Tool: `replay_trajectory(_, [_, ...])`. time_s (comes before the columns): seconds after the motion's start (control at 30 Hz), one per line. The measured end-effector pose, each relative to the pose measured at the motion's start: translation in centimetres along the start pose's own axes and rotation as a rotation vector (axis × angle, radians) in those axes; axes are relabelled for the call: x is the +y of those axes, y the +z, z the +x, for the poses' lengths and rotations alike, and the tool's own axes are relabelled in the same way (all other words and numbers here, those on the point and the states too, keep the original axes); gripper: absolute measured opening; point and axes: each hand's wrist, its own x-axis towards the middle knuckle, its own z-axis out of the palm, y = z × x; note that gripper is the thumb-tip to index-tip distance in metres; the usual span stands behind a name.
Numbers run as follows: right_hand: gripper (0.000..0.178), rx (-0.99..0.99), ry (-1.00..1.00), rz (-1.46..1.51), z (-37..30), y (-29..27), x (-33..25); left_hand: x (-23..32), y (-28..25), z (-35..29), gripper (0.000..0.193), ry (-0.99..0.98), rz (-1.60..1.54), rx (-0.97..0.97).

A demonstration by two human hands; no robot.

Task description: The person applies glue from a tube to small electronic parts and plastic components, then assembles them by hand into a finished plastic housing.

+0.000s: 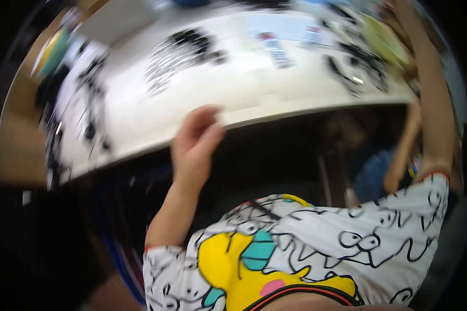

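Observation:
The whole picture is smeared by motion. My left hand [194, 140] is raised at the near edge of a white table [244, 90], fingers loosely curled and apart, with nothing visible in it. My right arm stretches up along the right side, and my right hand [399, 11] reaches over the table's far right corner at the picture's rim, too blurred to show its fingers. It is close to a yellow-green thing [384, 36]. My shirt [316, 249] is white with black cartoon outlines and a yellow figure.
Blurred black tangles lie on the table at the left [88, 109], the middle [179, 52] and the right [360, 59]. A small bottle-like thing [275, 49] stands farther back. Another person in blue [373, 173] sits low beside the table on the right.

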Motion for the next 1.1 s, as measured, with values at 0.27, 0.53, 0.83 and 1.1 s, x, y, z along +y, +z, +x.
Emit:
replay_trajectory(0.27, [0.049, -0.421, 0.595, -0.248, -16.2, 13.4, -0.6, 5.1, -11.4, 4.4, 0.022, 0.558, 1.123, 0.394])
replay_trajectory(0.53, [0.035, -0.164, 0.133, -0.110, -12.8, 15.3, -9.2, 8.0, -28.5, 9.9, 0.036, 0.020, 1.600, 0.651])
replay_trajectory(0.83, [0.016, -0.231, -0.196, 0.692, -8.2, 17.2, -37.1, 6.0, -22.2, 14.0, 0.045, -0.525, 1.984, 0.507])
replay_trajectory(1.1, [0.009, -0.397, -0.072, 0.842, -9.1, 19.2, -36.7, 8.9, -27.5, 14.1, 0.022, -0.175, 0.820, 0.622])
